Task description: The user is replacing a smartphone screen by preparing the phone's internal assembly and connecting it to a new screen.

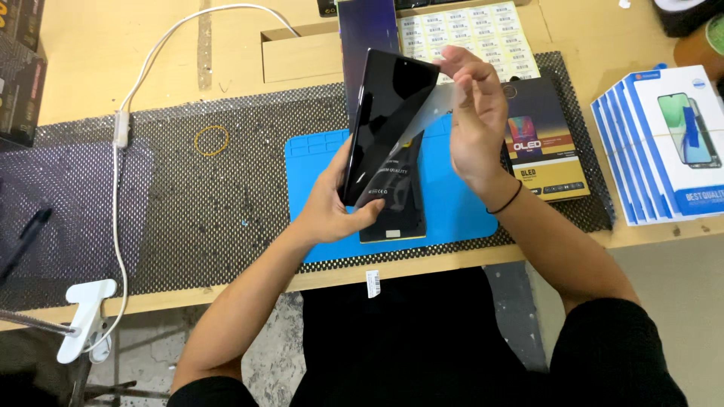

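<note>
My left hand (332,205) grips the lower end of a black phone screen panel (385,113), held tilted above a blue work mat (460,203). My right hand (475,113) pinches a clear protective film (434,113) that is partly peeled off the panel's glass and still joined near the middle. A black band sits on my right wrist. Under the panel lies a flat black box (400,218) on the mat.
A black and yellow box (547,143) lies right of the mat. A stack of white and blue boxes (664,143) stands far right. A sheet of small labels (475,34), a rubber band (212,140), a white cable (119,128) and a white clamp (84,316) are also there.
</note>
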